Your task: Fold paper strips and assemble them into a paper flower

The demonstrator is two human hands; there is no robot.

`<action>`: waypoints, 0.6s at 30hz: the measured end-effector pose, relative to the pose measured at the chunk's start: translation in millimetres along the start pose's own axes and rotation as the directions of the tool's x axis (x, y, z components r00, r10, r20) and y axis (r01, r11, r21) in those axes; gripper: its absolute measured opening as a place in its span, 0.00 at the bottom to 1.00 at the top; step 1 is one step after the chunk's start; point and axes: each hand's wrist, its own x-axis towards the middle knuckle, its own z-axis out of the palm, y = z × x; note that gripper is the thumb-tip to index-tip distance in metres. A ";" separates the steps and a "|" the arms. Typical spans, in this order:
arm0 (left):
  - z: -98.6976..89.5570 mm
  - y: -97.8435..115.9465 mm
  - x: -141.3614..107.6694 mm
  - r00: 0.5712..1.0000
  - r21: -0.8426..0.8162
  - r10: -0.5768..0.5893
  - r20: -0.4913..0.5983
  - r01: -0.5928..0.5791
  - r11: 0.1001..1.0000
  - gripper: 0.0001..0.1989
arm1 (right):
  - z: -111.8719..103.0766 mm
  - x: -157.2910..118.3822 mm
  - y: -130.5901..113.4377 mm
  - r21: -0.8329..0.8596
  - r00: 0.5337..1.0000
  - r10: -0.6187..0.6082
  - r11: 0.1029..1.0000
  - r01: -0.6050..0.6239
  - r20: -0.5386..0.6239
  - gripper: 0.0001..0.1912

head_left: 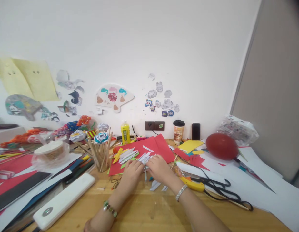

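Observation:
My left hand [133, 172] and my right hand [159, 167] meet over the middle of the wooden table, fingers bent together around a small bundle of thin white paper strips [145, 175]. The finger tips are close to each other, and the bundle points down between them. Just behind my hands, folded white strips [128, 155] and yellow strips [118, 155] lie on red paper [161, 146]. A few whitish paper pieces [155, 185] rest on the wood below my right hand.
A cup of wooden sticks [100, 156] stands left, near a white power bank [64, 201]. Behind are a yellow bottle [125, 132] and a coffee cup [178, 131]. To the right lie a yellow-handled tool [193, 185], black scissors [219, 190] and a red balloon [222, 146].

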 end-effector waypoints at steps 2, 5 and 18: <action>-1.3 0.5 0.2 1.000 -0.010 -0.011 0.000 0.011 1.000 0.11 | 0.3 1.9 -0.3 -0.022 0.999 -0.033 0.999 0.033 -0.011 0.04; -2.1 1.6 0.1 1.000 0.004 -0.011 -0.009 0.011 1.000 0.11 | 1.9 3.0 -0.4 -0.029 0.998 -0.056 0.998 0.055 -0.035 0.05; 2.3 -1.1 -3.1 0.995 -0.068 -0.017 -0.100 0.011 0.998 0.09 | 6.1 2.1 -5.6 -0.016 0.999 0.008 1.000 -0.008 -0.043 0.06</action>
